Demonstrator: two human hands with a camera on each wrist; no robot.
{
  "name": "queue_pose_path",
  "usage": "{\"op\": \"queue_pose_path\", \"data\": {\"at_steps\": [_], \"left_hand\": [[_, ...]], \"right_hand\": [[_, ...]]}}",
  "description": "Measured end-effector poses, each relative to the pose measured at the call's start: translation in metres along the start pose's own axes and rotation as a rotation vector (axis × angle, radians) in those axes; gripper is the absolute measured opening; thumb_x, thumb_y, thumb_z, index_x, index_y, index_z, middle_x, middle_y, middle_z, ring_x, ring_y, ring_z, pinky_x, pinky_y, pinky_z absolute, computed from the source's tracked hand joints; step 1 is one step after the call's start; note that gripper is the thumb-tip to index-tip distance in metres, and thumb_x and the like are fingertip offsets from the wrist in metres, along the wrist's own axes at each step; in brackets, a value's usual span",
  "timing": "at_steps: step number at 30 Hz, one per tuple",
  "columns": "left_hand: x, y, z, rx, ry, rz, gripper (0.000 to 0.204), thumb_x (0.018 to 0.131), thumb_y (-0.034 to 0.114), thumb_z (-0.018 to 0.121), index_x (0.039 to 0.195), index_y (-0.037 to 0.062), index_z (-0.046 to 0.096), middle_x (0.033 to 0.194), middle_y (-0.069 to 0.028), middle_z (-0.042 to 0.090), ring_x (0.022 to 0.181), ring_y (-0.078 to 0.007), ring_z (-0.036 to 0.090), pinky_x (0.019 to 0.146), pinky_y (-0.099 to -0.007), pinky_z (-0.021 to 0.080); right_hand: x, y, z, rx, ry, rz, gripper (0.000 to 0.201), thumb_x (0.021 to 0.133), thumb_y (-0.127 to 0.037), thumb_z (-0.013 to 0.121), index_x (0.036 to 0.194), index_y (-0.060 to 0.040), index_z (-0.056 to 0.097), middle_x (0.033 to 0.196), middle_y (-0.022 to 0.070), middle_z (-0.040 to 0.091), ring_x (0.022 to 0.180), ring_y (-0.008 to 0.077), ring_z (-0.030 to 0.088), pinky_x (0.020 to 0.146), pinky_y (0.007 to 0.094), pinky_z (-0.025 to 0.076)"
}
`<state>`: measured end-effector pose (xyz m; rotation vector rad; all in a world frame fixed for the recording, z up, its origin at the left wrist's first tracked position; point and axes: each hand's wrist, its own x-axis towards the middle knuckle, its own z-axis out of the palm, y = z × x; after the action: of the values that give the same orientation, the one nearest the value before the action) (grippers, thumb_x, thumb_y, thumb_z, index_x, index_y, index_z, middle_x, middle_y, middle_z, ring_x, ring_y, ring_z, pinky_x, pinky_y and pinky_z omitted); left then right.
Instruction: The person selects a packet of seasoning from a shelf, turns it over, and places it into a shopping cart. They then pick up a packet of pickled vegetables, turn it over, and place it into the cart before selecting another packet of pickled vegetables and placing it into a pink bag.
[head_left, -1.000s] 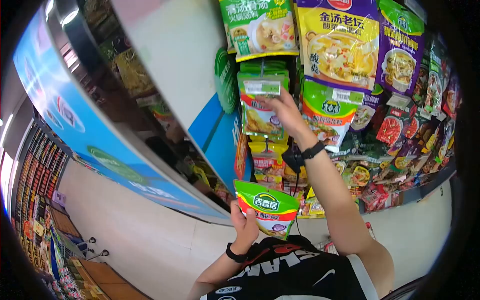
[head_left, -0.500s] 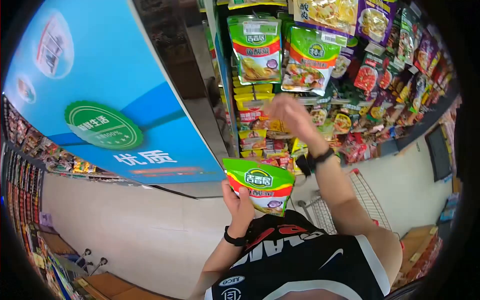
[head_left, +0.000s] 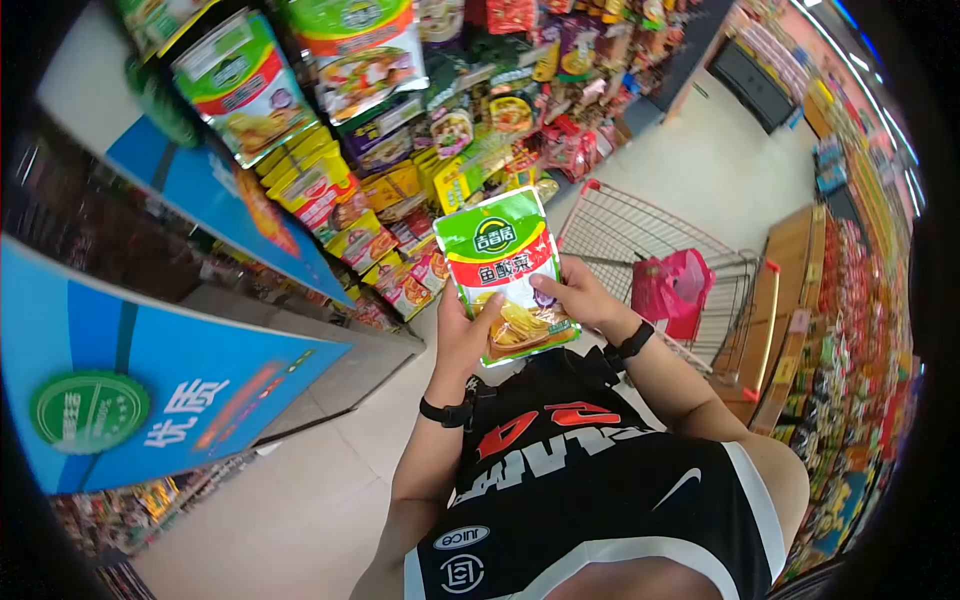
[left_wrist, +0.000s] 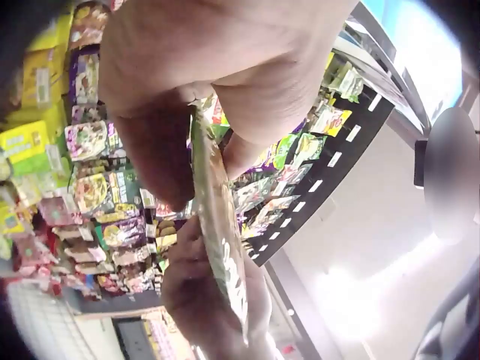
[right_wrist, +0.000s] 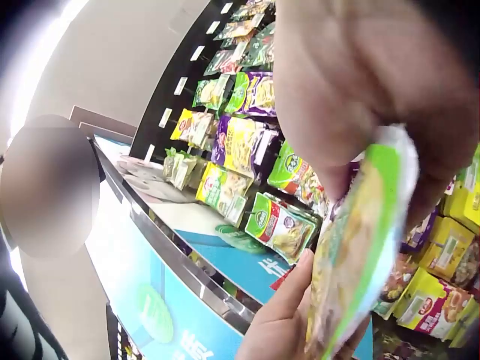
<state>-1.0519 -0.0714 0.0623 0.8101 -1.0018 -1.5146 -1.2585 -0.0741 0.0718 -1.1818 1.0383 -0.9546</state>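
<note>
In the head view a green, red and white food packet (head_left: 503, 268) is held upright in front of the chest, its printed front facing up to the camera. The left hand (head_left: 464, 338) grips its lower left edge, thumb on the front. On the right edge the right hand (head_left: 585, 296) pinches it, thumb likewise on the front. Seen edge-on in the left wrist view, the packet (left_wrist: 219, 217) lies between the left hand's thumb and fingers (left_wrist: 154, 150). The right wrist view shows the packet (right_wrist: 360, 240) between both hands.
Hanging packets (head_left: 247, 85) fill the rack ahead. A shopping cart (head_left: 735, 285) with a pink bag (head_left: 672, 288) stands at the right, near stocked shelves (head_left: 850, 290). A blue display panel (head_left: 150, 385) is at the left.
The right hand has come down from the rack to the held packet and now grips it too. The packet is turned more upright, and the head view has swung right, showing the cart.
</note>
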Motion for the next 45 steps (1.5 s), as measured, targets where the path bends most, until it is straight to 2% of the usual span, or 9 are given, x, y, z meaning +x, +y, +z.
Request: {"op": "queue_pose_path", "data": {"at_steps": [4, 14, 17, 23, 25, 31, 34, 38, 45], "left_hand": [[0.004, -0.008, 0.014, -0.134, -0.098, -0.211, 0.032, 0.091, -0.002, 0.068, 0.123, -0.0021, 0.061, 0.119, -0.0089, 0.069, 0.104, -0.0154, 0.066, 0.092, -0.0317, 0.053], [0.023, -0.053, 0.107, 0.364, 0.000, 0.102, 0.022, 0.092, 0.003, 0.071, 0.113, -0.0024, 0.066, 0.112, -0.0081, 0.071, 0.099, -0.0124, 0.065, 0.088, -0.0309, 0.052], [0.024, -0.070, 0.138, 0.520, 0.050, 0.145, 0.021, 0.091, 0.005, 0.071, 0.111, -0.0028, 0.067, 0.111, -0.0098, 0.072, 0.096, -0.0131, 0.066, 0.086, -0.0314, 0.052], [0.000, -0.083, 0.231, 0.680, -0.478, 0.313, 0.023, 0.092, 0.013, 0.068, 0.107, -0.0050, 0.067, 0.103, -0.0133, 0.072, 0.085, -0.0229, 0.070, 0.080, -0.0318, 0.054], [-0.009, -0.089, 0.257, 0.790, -0.464, 0.327, 0.020, 0.092, 0.013, 0.067, 0.104, -0.0043, 0.068, 0.097, -0.0137, 0.072, 0.079, -0.0277, 0.070, 0.074, -0.0330, 0.054], [-0.012, -0.110, 0.268, 0.946, -0.238, 0.392, 0.029, 0.085, 0.010, 0.076, 0.110, -0.0003, 0.066, 0.094, -0.0117, 0.070, 0.080, -0.0209, 0.068, 0.070, -0.0313, 0.051], [0.005, -0.125, 0.264, 0.964, -0.004, 0.297, 0.046, 0.086, 0.010, 0.076, 0.127, -0.0003, 0.057, 0.103, -0.0098, 0.067, 0.096, -0.0172, 0.066, 0.077, -0.0310, 0.052], [0.015, -0.130, 0.263, 0.490, -0.373, -0.260, 0.049, 0.090, 0.010, 0.074, 0.133, -0.0019, 0.053, 0.119, -0.0109, 0.067, 0.109, -0.0162, 0.063, 0.092, -0.0335, 0.051], [0.013, -0.135, 0.288, 0.544, -0.476, -0.251, 0.029, 0.092, 0.007, 0.071, 0.119, -0.0039, 0.066, 0.110, -0.0111, 0.074, 0.099, -0.0146, 0.068, 0.086, -0.0317, 0.053]], "right_hand": [[-0.016, -0.008, -0.024, -0.102, -0.025, -0.084, 0.022, 0.100, -0.017, 0.063, 0.112, 0.0013, 0.065, 0.091, -0.0010, 0.067, 0.083, 0.0061, 0.057, 0.075, 0.0267, 0.050], [-0.052, 0.000, -0.110, -0.557, 0.527, -0.366, 0.056, 0.086, -0.013, 0.075, 0.133, -0.0014, 0.047, 0.116, 0.0130, 0.060, 0.105, 0.0216, 0.062, 0.088, 0.0354, 0.050], [-0.079, -0.007, -0.138, -0.546, 0.366, -0.356, 0.063, 0.086, -0.014, 0.075, 0.139, -0.0021, 0.043, 0.124, 0.0138, 0.057, 0.113, 0.0212, 0.059, 0.093, 0.0351, 0.049], [-0.112, 0.049, -0.175, 0.248, 0.163, -0.256, 0.064, 0.092, -0.033, 0.074, 0.140, -0.0010, 0.046, 0.130, 0.0098, 0.059, 0.116, 0.0210, 0.059, 0.098, 0.0371, 0.050], [-0.125, 0.059, -0.195, 0.650, 0.101, 0.025, 0.061, 0.094, -0.034, 0.071, 0.139, -0.0007, 0.047, 0.128, 0.0086, 0.061, 0.114, 0.0185, 0.059, 0.097, 0.0351, 0.050], [-0.145, 0.074, -0.222, 0.488, 0.180, -0.066, 0.045, 0.101, -0.033, 0.063, 0.129, 0.0018, 0.058, 0.115, 0.0079, 0.069, 0.102, 0.0137, 0.064, 0.090, 0.0335, 0.053], [-0.157, 0.049, -0.238, 0.600, 0.309, 0.052, 0.041, 0.104, -0.031, 0.058, 0.127, 0.0024, 0.059, 0.115, 0.0096, 0.070, 0.100, 0.0154, 0.067, 0.088, 0.0344, 0.055], [-0.165, 0.060, -0.259, 0.633, 0.275, 0.019, 0.039, 0.104, -0.029, 0.057, 0.128, 0.0021, 0.060, 0.114, 0.0097, 0.071, 0.100, 0.0155, 0.067, 0.088, 0.0345, 0.056], [-0.174, 0.052, -0.265, 0.234, 0.336, -0.113, 0.036, 0.103, -0.027, 0.059, 0.124, 0.0021, 0.061, 0.110, 0.0084, 0.070, 0.097, 0.0131, 0.063, 0.085, 0.0316, 0.052]]}}
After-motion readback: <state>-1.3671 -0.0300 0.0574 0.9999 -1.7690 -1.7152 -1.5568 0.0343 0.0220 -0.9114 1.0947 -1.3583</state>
